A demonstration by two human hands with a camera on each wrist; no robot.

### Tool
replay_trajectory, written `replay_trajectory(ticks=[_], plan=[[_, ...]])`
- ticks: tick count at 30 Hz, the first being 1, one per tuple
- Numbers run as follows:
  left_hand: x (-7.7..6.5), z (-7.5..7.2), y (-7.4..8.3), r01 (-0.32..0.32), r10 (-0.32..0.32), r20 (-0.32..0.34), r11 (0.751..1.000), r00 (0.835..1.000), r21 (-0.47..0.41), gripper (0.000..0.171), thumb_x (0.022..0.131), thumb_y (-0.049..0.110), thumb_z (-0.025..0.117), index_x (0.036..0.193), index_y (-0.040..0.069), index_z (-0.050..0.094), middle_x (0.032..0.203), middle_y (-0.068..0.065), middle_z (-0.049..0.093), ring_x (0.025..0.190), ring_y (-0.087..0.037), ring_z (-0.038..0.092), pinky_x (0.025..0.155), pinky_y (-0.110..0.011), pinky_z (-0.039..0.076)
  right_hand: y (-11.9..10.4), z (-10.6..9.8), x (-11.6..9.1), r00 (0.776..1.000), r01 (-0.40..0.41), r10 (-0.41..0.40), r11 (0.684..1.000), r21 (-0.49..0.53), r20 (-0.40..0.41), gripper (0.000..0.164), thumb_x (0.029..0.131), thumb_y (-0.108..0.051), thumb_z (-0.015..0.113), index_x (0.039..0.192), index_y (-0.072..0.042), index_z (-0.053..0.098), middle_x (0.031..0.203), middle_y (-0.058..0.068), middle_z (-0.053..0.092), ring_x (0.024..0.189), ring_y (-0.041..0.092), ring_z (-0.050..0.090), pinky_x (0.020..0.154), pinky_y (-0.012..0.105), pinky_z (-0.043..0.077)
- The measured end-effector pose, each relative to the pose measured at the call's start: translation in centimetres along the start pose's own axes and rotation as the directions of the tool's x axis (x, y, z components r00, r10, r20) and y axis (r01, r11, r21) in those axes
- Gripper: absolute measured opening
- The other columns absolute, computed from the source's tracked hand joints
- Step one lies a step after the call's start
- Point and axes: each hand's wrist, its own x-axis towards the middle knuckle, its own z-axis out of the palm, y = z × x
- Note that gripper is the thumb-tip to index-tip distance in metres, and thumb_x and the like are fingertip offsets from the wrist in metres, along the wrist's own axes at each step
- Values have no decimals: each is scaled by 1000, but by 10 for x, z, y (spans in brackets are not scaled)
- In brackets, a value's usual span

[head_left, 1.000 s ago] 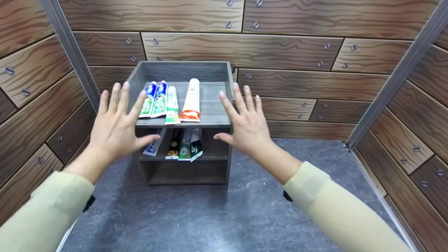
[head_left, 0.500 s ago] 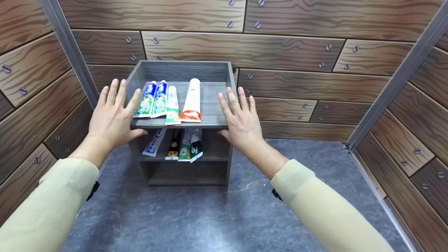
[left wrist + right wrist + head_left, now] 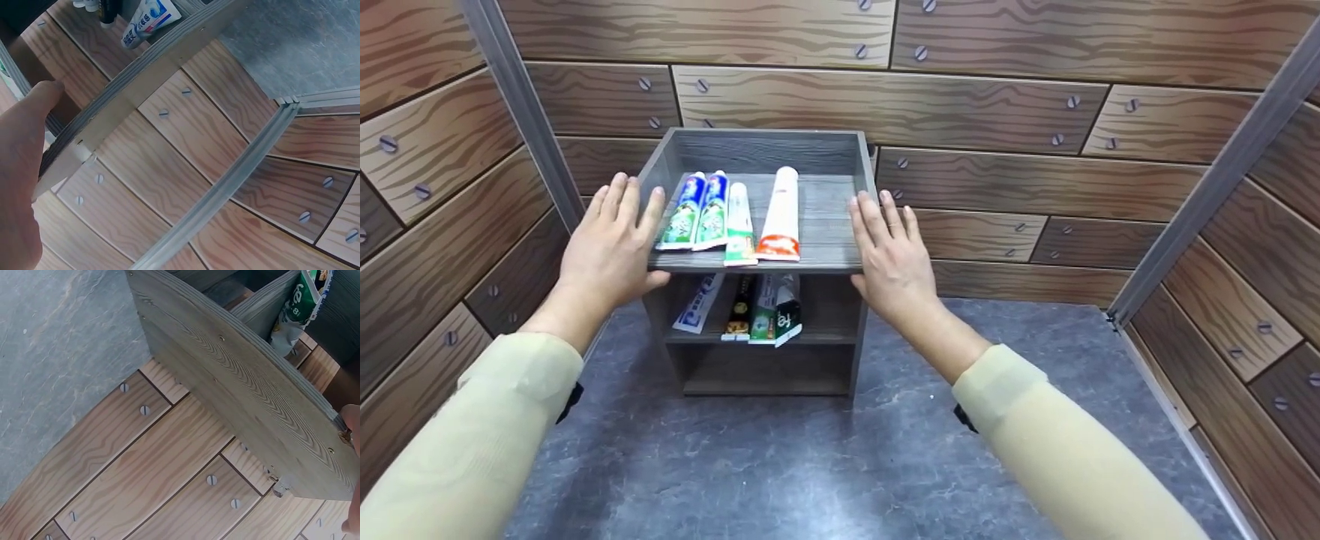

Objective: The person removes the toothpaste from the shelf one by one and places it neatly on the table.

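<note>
A small grey wood-grain shelf unit (image 3: 769, 266) stands ahead of me. My left hand (image 3: 607, 251) lies against its left side, fingers extended and thumb at the front edge. In the left wrist view that thumb (image 3: 48, 93) reaches over the panel's edge. My right hand (image 3: 896, 259) lies along the right side, fingers straight. On the top are two blue-and-green toothpaste tubes (image 3: 712, 214), a slim white-and-green tube (image 3: 739, 221) and a larger white tube (image 3: 784, 210) with a red-orange end. Neither hand touches the tubes.
The middle shelf holds several more tubes, among them a white-and-blue one (image 3: 699, 304), a black one (image 3: 741, 307) and a dark green one (image 3: 787, 315). Wood-patterned walls (image 3: 960, 97) enclose the space on three sides. The floor (image 3: 780, 465) is grey and marbled.
Both hands have come down from above, with fingers spread, onto the unit's two sides, and their fingers are closer together. The tubes lie as before.
</note>
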Motion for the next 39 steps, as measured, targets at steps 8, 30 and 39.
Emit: replay_trajectory(ticks=[8, 30, 39], plan=[[8, -2, 9, -43, 43, -47, 999, 998, -15, 116, 76, 49, 91, 159, -11, 36, 156, -44, 36, 148, -58, 32, 126, -59, 28, 17, -3, -8, 999, 17, -17, 1000, -7, -28, 117, 76, -39, 94, 165, 2, 29, 168, 18, 35, 156, 42, 30, 128, 58, 25], [51, -7, 88, -156, 157, -86, 988, 984, 14, 122, 79, 66, 84, 163, -5, 31, 155, -44, 38, 148, -57, 35, 128, -56, 25, 106, -7, -63, 998, -6, 8, 999, 34, -57, 119, 68, -31, 99, 162, 3, 34, 165, 22, 39, 154, 45, 33, 127, 61, 23], [64, -9, 110, -183, 189, -109, 981, 976, 63, 119, 81, 68, 81, 163, -4, 33, 153, -43, 41, 147, -56, 39, 128, -55, 27, 126, -13, -78, 999, -26, 28, 999, 36, -39, 120, 67, -28, 99, 162, 4, 34, 165, 22, 38, 154, 45, 33, 127, 62, 24]])
